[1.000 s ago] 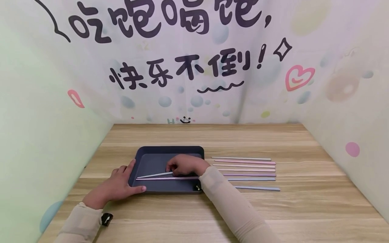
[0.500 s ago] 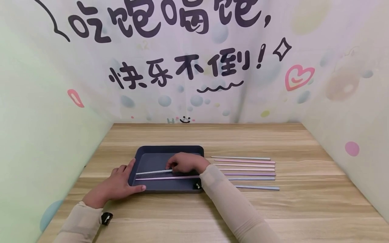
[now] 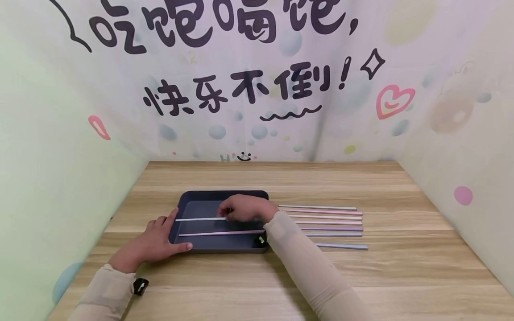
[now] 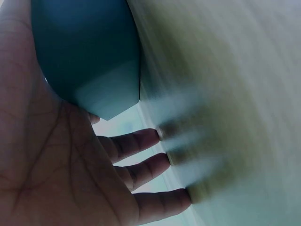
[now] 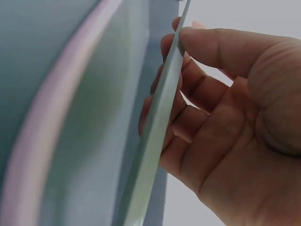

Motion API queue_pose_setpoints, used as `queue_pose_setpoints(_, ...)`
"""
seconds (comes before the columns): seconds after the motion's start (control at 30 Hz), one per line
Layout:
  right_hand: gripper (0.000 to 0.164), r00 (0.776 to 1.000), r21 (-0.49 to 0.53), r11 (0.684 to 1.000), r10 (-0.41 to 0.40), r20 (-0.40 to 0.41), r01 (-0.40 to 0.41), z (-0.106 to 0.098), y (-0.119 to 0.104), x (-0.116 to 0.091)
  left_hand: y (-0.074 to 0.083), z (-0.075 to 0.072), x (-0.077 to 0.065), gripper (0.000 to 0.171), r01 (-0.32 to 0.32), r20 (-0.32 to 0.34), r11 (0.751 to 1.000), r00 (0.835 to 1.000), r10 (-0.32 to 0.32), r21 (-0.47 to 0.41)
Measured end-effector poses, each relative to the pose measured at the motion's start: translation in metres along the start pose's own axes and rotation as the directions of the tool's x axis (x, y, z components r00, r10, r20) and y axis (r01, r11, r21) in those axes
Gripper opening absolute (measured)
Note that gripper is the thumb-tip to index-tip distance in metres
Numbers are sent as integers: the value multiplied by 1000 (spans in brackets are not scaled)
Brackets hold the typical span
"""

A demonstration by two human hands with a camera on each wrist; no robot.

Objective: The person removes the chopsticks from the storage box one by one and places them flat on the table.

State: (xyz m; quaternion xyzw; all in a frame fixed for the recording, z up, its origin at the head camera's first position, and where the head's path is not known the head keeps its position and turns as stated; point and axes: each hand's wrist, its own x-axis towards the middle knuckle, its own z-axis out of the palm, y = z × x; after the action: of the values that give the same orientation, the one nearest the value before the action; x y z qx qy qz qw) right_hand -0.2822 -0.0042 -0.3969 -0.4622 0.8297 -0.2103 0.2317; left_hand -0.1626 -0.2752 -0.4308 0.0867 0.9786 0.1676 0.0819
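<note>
A dark blue-grey tray (image 3: 225,249) lies on the table. My left hand (image 3: 154,240) rests at its left side, fingers extended along the rim and thumb at the front left corner. In the left wrist view three fingertips (image 4: 164,160) of this hand touch the table surface. Over the tray, my right hand (image 3: 245,208) pinches a pale green chopstick (image 3: 201,219) between thumb and fingers. The right wrist view shows that chopstick (image 5: 155,127) slanting past the curled fingers. A pink-purple chopstick (image 3: 221,233) lies in the tray in front of it, its right end hidden by the sleeve.
Right of the tray several chopsticks lie side by side on the wooden table (image 3: 401,276), among them a pink chopstick (image 3: 337,212), a purple chopstick (image 3: 337,229) and a blue chopstick (image 3: 345,246). A printed cloth wall (image 3: 249,133) stands behind.
My right hand has moved toward the tray's back with the pale green chopstick, which now lies farther from the pink-purple one and straighter across. My left hand has stayed in place.
</note>
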Motion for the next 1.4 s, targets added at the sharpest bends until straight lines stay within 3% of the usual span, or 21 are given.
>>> queue_pose_setpoints(0.7,25,999,-21,1000,-24,-37,23,-32,-10,-26,-2,1,1,121,8,10,1000,1000,-7,-4)
queue_pose_setpoints(1.1,23,996,1,999,34,-88,-34,-48,11,-60,1,-4,-2,119,-20,-9,1000,1000,20,8)
queue_pose_setpoints(1.4,24,991,-36,996,73,-109,-77,-52,41,-89,0,-3,-2,119,-20,-4,1000,1000,20,5)
